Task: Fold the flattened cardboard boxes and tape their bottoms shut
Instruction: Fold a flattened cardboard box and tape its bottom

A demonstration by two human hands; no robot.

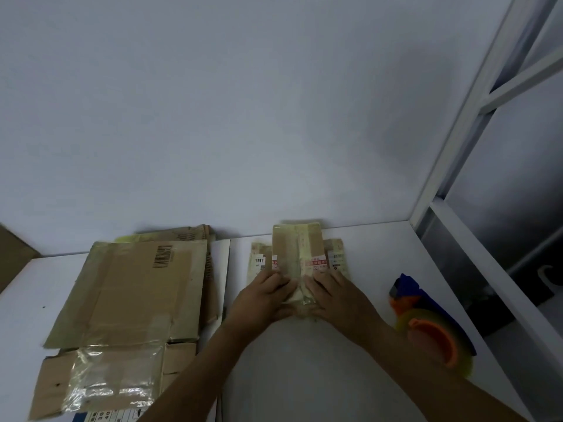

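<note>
A small cardboard box [297, 248] with old tape and red-and-white labels stands on the white table [304, 360], close to the wall. My left hand [262, 296] presses its left bottom flap and my right hand [338, 296] presses the right flap, fingers laid flat on the cardboard. The two flaps meet along a pale taped seam between my hands. A blue and orange tape dispenser [426, 321] with a roll of clear tape lies on the table to the right of my right forearm.
A stack of flattened cardboard boxes [131, 300] lies on the left of the table, some with shiny tape. A white wall rises behind. A white metal frame [463, 141] borders the right side, with the table's edge below it.
</note>
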